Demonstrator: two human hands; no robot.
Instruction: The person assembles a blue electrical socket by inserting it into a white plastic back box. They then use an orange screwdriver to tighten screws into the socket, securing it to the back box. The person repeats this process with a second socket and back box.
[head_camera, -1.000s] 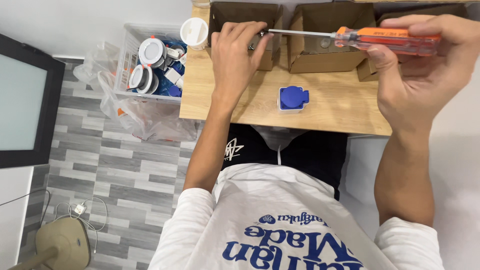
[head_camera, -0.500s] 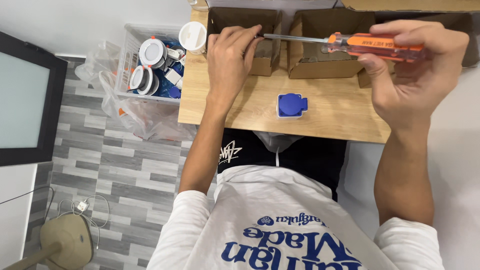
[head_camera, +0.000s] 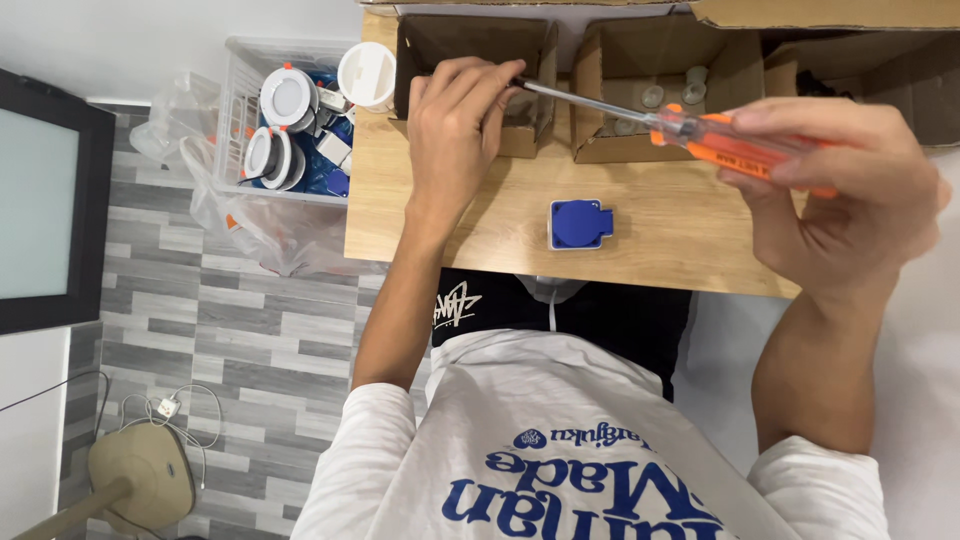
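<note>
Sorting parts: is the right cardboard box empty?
Not empty: the open brown cardboard box holds small round pale pieces inside.

Screwdriver (head_camera: 700, 135): handle was coloured translucent orange, with a band of dark print; shaft was seen as bare silver metal.
Socket (head_camera: 580, 223): deep blue face was set on a white base.
Table (head_camera: 660, 250): pale wood grain was shown.
Boxes (head_camera: 640, 60): plain brown card was noted, darker inside.
Crate (head_camera: 240, 90): clear walls were filled with white round lamps, orange clips and blue packets.
Shirt (head_camera: 560, 440): off-white cloth was printed with blue lettering.
Trousers (head_camera: 600, 310): black cloth was marked with a small white emblem.
Floor (head_camera: 200, 330): planks were patterned in mixed greys.
Fan base (head_camera: 140, 480): beige was recorded.
</note>
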